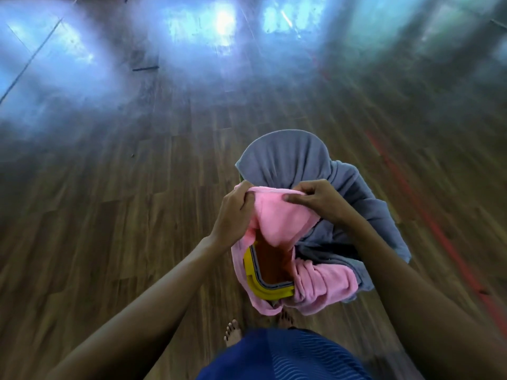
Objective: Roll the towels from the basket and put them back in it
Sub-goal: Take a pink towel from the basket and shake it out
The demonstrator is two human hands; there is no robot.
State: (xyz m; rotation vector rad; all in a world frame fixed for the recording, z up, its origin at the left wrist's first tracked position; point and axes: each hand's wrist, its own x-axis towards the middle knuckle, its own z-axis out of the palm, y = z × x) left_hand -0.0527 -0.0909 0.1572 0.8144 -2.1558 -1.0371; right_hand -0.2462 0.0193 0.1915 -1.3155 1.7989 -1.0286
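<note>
A yellow-rimmed basket (256, 282) stands on the wooden floor just ahead of my feet, its inside showing reddish-brown. A pink towel (277, 220) hangs out over its rim. My left hand (233, 212) grips the towel's upper edge on the left, and my right hand (315, 200) pinches the same edge on the right, thumb on the near side. The pink towel's top edge is lifted above the basket, while its lower part (323, 286) spills over the near right side. A grey towel (290, 160) drapes over the far side and right of the basket.
Wooden plank floor (137, 215) stretches all around, with bright window reflections at the far end. A red line (428, 215) runs along the floor on the right. My bare feet (233, 331) and blue clothing (279, 355) are at the bottom edge.
</note>
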